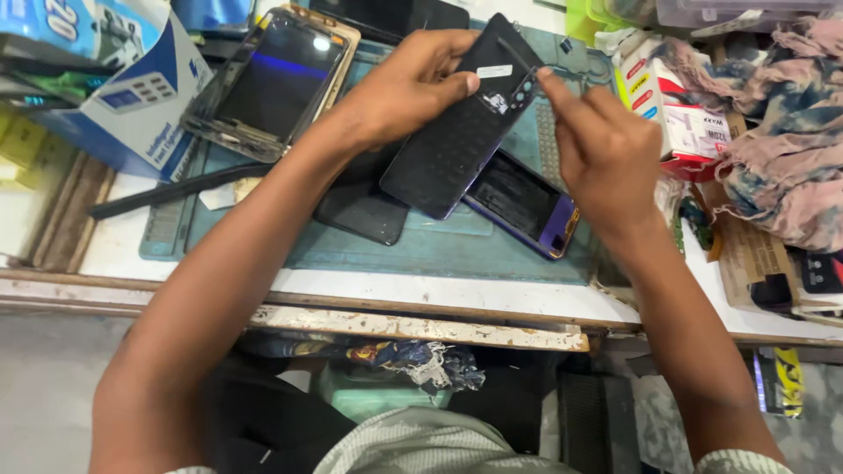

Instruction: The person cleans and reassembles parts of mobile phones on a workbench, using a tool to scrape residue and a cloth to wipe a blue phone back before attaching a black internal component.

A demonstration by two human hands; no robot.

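Two bare forearms are seen closest to the camera, reaching up from the lower edge over the worn bench edge [421,326]. A dark phone back panel [461,132] is held tilted above the bench. It is gripped by the left hand [399,88], whose thumb is pressed on the panel's face near a small white sticker while the other fingers are curled round its upper edge. The right hand [601,149] is closed at the panel's top right corner, by the camera cut-out, with thumb and forefinger pinched together on a thin dark strip there; what exactly is pinched cannot be told.

Directly beneath the panel, a purple-rimmed phone body [527,204] is laid open on a teal work mat [439,250], and a black slab [360,211] is seen just left of it, partly under the left wrist. Further left of the grip, a cracked phone screen in a pale frame [277,79] is propped, with a blue and white carton [132,96] beyond it. Right of the grip, small red and white boxes [676,114] and a crumpled pink and blue cloth [781,132] are piled.
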